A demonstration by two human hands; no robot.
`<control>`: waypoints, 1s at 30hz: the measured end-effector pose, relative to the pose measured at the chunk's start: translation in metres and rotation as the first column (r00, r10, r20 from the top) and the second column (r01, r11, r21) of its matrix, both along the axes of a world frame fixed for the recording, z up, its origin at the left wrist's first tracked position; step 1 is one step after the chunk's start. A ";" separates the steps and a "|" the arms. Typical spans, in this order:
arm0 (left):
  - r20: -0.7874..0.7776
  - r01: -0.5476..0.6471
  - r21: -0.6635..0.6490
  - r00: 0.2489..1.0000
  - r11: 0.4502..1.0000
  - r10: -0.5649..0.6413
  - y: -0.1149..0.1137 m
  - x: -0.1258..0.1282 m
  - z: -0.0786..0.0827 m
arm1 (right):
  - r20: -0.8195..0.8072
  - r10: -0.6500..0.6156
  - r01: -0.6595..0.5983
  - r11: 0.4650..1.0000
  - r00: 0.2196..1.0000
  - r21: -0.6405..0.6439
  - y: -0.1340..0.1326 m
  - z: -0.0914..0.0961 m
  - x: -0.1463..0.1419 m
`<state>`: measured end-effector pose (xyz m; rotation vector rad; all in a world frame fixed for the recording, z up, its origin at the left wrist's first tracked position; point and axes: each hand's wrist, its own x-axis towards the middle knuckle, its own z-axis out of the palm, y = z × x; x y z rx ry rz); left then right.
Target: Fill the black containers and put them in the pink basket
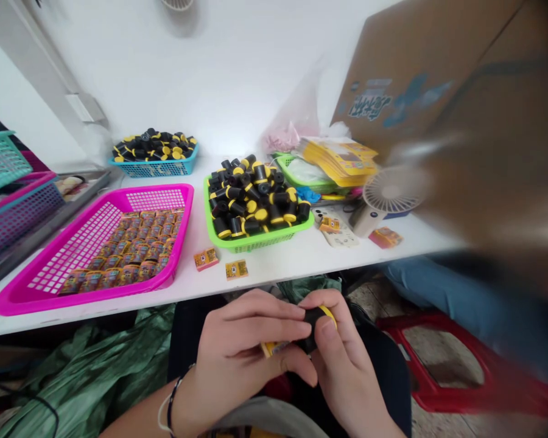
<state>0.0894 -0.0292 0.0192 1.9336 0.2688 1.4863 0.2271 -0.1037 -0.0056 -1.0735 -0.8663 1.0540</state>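
Both hands meet over my lap, below the table's front edge. My left hand (242,347) is closed round a small yellow-orange printed box (274,348), whose end peeks out under the fingers. My right hand (342,359) pinches a black cylinder with a yellow end (318,316) against that box. On the white table (278,261) above, a green basket (256,242) is heaped with the same black-and-yellow cylinders (256,198). A pink basket (91,286) to its left holds rows of filled small boxes (128,246). Two loose small boxes (221,263) lie near the table edge.
A blue basket (158,167) of cylinders stands at the back. Stacked yellow flat cards (342,158) lie in a second green basket, beside a small white fan (386,194). A large cardboard box (438,79) fills the right. A red stool (456,377) and green plastic sheet (109,365) lie below.
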 end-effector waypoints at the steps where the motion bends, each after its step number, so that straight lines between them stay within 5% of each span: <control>1: 0.000 -0.002 0.014 1.000 1.000 0.002 0.000 0.000 0.000 | -0.022 0.002 -0.002 1.000 1.000 -0.023 -0.001 0.000 -0.001; 7: 0.116 0.040 -0.198 0.993 0.979 -0.017 -0.004 0.004 -0.007 | 0.030 0.113 -0.114 0.993 0.993 0.007 -0.001 -0.006 -0.003; 9: 0.153 0.043 -0.179 0.988 0.983 -0.015 -0.004 0.006 -0.009 | 0.050 0.125 -0.125 0.992 0.991 -0.002 0.000 -0.007 -0.007; 16: -0.079 0.062 -0.013 0.995 0.998 -0.062 0.002 0.002 0.004 | -0.100 0.074 -0.068 0.996 0.992 0.064 0.003 -0.010 -0.009; 23: -0.149 0.075 -0.183 0.983 0.980 -0.103 0.012 -0.015 0.012 | -0.015 0.047 -0.043 0.976 0.999 0.213 0.002 -0.019 0.003; 26: 0.011 0.076 -0.452 0.997 0.889 -0.079 0.016 -0.013 0.001 | 0.064 -0.108 0.090 0.966 0.992 0.242 0.002 -0.019 0.009; 30: 0.235 0.236 -0.741 0.968 0.629 -0.086 0.017 -0.006 -0.019 | 0.107 -0.196 0.166 0.957 0.975 0.239 0.000 -0.018 0.020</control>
